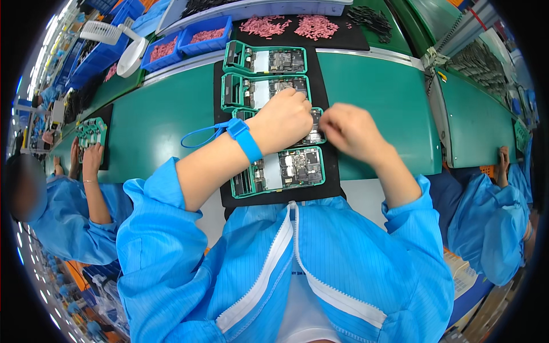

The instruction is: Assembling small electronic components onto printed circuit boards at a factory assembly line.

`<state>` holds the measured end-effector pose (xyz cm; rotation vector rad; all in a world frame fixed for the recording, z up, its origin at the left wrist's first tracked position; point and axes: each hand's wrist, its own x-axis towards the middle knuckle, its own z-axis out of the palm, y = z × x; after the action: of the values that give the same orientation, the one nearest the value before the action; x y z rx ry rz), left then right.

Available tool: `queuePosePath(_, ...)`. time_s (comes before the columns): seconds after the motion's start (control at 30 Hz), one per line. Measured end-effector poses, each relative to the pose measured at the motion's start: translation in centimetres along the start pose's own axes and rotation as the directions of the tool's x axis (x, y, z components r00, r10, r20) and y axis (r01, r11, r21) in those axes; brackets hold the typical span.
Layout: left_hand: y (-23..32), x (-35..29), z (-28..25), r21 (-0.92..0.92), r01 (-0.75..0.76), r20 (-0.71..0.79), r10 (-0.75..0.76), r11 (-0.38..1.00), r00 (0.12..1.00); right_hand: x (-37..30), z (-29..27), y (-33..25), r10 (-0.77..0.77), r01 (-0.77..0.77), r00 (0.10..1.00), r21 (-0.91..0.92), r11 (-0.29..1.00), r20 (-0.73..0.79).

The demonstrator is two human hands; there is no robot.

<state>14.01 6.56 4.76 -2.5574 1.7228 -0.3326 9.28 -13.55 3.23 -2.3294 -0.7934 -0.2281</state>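
Observation:
Several green fixtures, each cradling an opened device with a bare circuit board [287,166], lie in a column on a black mat [329,108]. My left hand [283,120], a blue wrist strap [244,140] on its wrist, rests over the third fixture from the far end and covers much of it. Its fingers are curled in, hiding whatever they grip. Just right of that same fixture [316,127] is my right hand [354,131], fingers bent together and partly motion-blurred. What lies between those fingertips I cannot make out.
Two blue bins [204,35] of small pink pieces stand at the far left. Pink piles [317,27] lie on a far black mat, beside dark strips [370,22]. A white fan [102,32] stands left. Co-workers in blue sit left [74,211] and right [489,223].

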Motion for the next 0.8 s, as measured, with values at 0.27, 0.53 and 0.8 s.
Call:
queuePosePath(0.27, -1.3, -1.2, 0.6, -0.122, -0.008, -0.075, -0.001, 0.993, 0.997, -1.5, 3.4, -3.4, -0.132, 0.135, 0.99, -0.114, 0.984, 0.04)
queuePosePath(0.53, -1.8, -1.5, 0.2, -0.153, -0.03, -0.039, 0.024, 0.988, 0.999, -1.0, 2.7, -4.2, -0.232, 0.268, 0.96, -0.285, 0.92, 0.154)
queuePosePath(0.8, -2.3, -1.5, 0.2, -0.18, -0.06, -0.01, 0.059, 0.982, 0.998, -1.6, 1.6, -4.1, -0.313, 0.364, 0.923, -0.243, 0.899, 0.225)
